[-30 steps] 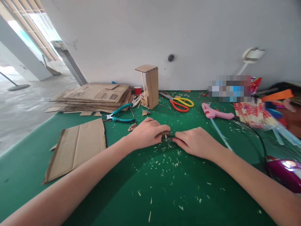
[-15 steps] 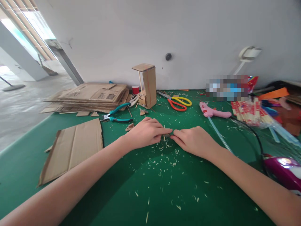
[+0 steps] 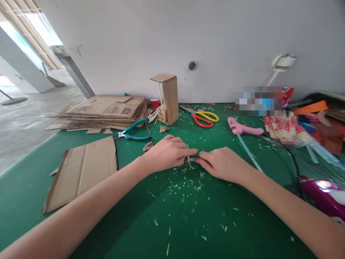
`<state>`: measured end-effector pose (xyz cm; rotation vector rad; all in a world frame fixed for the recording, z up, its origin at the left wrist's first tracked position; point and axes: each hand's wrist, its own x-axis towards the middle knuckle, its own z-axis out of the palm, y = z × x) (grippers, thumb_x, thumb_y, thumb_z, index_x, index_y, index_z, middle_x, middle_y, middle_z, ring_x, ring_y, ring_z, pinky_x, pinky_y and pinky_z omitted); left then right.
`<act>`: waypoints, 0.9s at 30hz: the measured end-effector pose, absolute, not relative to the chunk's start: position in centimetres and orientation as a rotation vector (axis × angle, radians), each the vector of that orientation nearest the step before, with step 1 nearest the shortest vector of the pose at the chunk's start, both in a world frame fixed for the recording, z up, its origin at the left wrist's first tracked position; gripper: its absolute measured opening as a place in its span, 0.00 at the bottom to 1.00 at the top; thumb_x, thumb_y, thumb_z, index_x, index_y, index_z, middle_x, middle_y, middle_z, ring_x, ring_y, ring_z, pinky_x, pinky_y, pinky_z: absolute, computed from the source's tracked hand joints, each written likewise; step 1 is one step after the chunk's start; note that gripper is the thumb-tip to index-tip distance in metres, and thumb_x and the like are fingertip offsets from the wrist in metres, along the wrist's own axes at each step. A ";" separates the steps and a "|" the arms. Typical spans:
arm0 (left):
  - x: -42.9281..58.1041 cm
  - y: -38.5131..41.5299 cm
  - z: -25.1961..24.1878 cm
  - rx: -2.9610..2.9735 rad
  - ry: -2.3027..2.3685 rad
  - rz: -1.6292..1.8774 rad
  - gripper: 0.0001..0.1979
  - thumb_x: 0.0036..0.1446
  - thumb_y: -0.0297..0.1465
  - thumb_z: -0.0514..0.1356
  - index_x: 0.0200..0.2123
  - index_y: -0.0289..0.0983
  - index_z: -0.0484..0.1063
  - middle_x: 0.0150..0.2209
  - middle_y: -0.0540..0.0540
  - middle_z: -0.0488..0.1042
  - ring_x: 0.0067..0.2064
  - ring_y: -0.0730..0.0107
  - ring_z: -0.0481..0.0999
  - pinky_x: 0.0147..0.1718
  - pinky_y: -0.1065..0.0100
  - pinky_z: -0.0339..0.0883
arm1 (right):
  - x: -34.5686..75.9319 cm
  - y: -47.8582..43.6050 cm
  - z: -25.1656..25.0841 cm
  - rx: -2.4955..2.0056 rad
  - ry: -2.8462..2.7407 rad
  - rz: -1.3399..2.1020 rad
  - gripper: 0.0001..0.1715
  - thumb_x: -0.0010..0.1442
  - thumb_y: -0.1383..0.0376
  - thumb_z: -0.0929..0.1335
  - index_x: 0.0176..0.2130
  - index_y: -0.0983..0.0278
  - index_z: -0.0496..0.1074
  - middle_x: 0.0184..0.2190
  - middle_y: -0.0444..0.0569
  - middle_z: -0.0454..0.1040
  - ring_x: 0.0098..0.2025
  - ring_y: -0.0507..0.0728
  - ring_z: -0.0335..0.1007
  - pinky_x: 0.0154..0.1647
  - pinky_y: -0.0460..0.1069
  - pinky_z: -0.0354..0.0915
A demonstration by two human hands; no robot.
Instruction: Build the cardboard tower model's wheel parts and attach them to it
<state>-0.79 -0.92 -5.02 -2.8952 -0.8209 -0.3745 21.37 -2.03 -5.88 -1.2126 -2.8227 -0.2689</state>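
My left hand [image 3: 169, 154] rests low over the green table, index finger stretched to the right, the other fingers curled round a thin pale wooden stick [image 3: 188, 153]. Close to its right, my right hand [image 3: 223, 162] pinches a small grey blade [image 3: 192, 159], which lies across the lower part of the stick. Pale wood shavings [image 3: 199, 187] are scattered beneath and in front of both hands. Beyond them stands a small cardboard structure [image 3: 171, 100] with a flat top and a thin post.
Pliers [image 3: 134, 136] and stacked cardboard [image 3: 107, 108] lie at the back left, above a loose cardboard sheet [image 3: 83, 172]. Scissors [image 3: 205, 118] lie behind the hands. A pink glue gun [image 3: 242, 128], wrapped sticks [image 3: 285, 129] and a purple device [image 3: 323, 198] are at the right.
The blade in my right hand has moved slightly toward me along the stick. More of the blade and stick shows between the hands.
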 end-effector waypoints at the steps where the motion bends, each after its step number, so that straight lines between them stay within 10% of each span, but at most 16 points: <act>1: -0.8 -0.9 -5.1 -2.898 -0.827 -0.377 0.18 0.60 0.26 0.52 0.53 0.42 0.66 0.36 0.48 0.75 0.43 0.66 0.71 0.45 0.64 0.58 | 21.4 -2.0 -5.9 -1.228 -2.799 -0.295 0.24 0.66 0.56 0.53 0.30 0.63 0.69 0.19 0.46 0.73 0.18 0.52 0.64 0.21 0.49 0.38; 27: -1.5 -0.7 -5.3 -2.996 -0.856 -0.542 0.13 0.55 0.24 0.53 0.42 0.39 0.71 0.33 0.46 0.74 0.37 0.67 0.73 0.38 0.66 0.65 | 20.9 -1.8 -6.3 -1.134 -2.863 -0.230 0.24 0.66 0.55 0.53 0.29 0.63 0.67 0.19 0.44 0.72 0.18 0.51 0.64 0.21 0.48 0.38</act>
